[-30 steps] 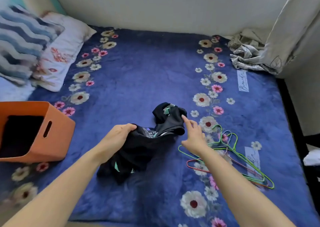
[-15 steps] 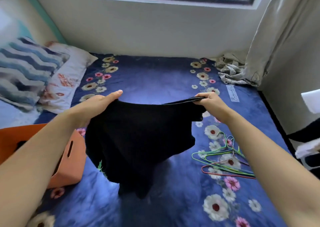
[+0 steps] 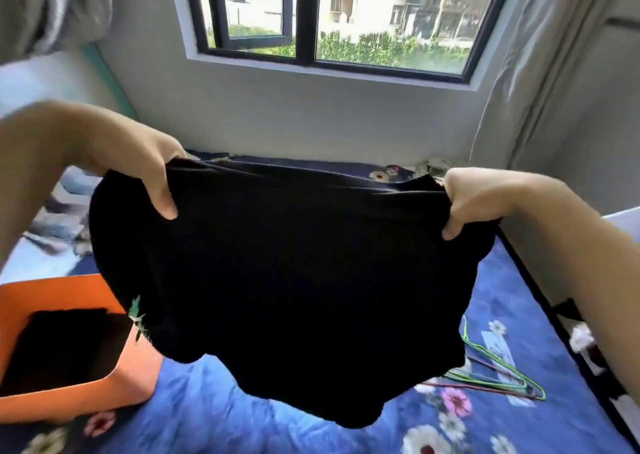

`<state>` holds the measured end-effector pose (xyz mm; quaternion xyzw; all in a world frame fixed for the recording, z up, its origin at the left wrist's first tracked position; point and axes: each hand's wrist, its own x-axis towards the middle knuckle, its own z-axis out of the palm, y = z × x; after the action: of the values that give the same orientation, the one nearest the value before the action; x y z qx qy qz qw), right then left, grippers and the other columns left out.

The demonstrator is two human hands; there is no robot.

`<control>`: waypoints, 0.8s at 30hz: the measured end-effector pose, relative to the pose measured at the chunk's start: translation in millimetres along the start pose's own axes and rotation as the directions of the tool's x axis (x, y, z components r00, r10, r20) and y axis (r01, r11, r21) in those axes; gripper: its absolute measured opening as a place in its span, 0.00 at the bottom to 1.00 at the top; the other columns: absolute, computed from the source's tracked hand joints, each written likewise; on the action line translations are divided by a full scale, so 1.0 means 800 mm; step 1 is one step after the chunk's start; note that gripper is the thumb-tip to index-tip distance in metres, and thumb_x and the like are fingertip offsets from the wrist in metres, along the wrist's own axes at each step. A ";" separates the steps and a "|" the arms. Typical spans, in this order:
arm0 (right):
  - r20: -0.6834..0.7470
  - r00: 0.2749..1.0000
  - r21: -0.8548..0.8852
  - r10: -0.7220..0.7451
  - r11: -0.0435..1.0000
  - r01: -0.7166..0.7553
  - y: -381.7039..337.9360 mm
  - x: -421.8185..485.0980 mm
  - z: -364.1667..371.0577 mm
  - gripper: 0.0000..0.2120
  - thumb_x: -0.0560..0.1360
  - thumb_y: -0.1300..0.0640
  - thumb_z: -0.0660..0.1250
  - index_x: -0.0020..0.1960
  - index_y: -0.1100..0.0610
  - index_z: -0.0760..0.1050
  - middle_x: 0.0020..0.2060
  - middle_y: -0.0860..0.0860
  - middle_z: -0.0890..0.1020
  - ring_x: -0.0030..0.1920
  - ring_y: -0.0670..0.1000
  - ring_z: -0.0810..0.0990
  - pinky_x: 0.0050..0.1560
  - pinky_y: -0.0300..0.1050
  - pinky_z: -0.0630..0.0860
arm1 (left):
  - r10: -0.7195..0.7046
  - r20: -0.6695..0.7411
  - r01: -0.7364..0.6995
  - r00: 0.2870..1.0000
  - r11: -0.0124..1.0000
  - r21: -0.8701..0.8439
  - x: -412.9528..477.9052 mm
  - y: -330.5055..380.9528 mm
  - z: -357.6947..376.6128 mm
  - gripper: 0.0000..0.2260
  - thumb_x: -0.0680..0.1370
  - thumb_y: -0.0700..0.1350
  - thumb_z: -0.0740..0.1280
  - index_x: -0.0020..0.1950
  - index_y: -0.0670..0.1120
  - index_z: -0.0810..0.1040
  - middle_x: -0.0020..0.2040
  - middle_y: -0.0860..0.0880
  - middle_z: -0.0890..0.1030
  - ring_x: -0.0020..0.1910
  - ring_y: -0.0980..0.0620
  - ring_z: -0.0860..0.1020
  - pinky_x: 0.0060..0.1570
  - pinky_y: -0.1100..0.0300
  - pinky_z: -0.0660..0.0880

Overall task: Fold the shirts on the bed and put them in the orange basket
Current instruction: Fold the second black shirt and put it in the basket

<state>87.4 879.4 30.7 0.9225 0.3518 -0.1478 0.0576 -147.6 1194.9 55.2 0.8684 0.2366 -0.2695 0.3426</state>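
Both arms inspected: the left hand (image 3: 138,164) and left forearm (image 3: 52,135) are bare to the frame edge. The right hand (image 3: 478,201) and right forearm (image 3: 571,242) are likewise bare. Clothing is out of view.

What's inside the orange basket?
A black thing lies inside the orange basket, maybe cloth. The black shirt, gripped by the left hand and right hand, hides the basket's far right corner.

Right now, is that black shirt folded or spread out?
Spread out, not folded. The left hand and right hand grip the black shirt at its top edge, and it hangs open above the bed.
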 end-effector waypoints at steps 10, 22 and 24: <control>-0.317 0.936 -0.011 0.153 0.986 -0.164 0.047 0.086 0.035 0.07 0.75 0.57 0.64 0.51 0.59 0.73 0.52 0.59 0.78 0.55 0.60 0.77 0.45 0.44 0.67 | -0.162 -0.556 0.411 0.815 0.838 0.358 0.111 0.021 0.001 0.05 0.74 0.40 0.67 0.41 0.40 0.74 0.38 0.45 0.76 0.39 0.46 0.74 0.34 0.61 0.69; 0.047 0.932 0.996 0.359 0.059 -0.073 0.070 0.210 0.018 0.14 0.83 0.54 0.48 0.58 0.60 0.66 0.35 0.62 0.81 0.34 0.59 0.82 0.28 0.44 0.79 | -0.390 -0.517 -0.199 0.762 0.619 -0.760 0.265 0.041 -0.039 0.13 0.80 0.40 0.50 0.58 0.38 0.72 0.30 0.39 0.81 0.26 0.46 0.81 0.22 0.60 0.75; -0.093 0.872 0.995 0.480 0.007 0.102 0.066 0.234 0.032 0.10 0.77 0.49 0.56 0.49 0.51 0.74 0.40 0.57 0.78 0.43 0.56 0.78 0.41 0.50 0.78 | -0.342 -0.563 -0.428 0.752 0.397 -0.812 0.301 0.037 -0.033 0.17 0.82 0.43 0.49 0.66 0.42 0.69 0.44 0.43 0.80 0.35 0.49 0.81 0.25 0.61 0.76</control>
<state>249.0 952.9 -52.4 0.7452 0.0200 -0.1408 -0.6515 56.9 1249.3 -66.1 0.5720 0.4231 0.2397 0.6606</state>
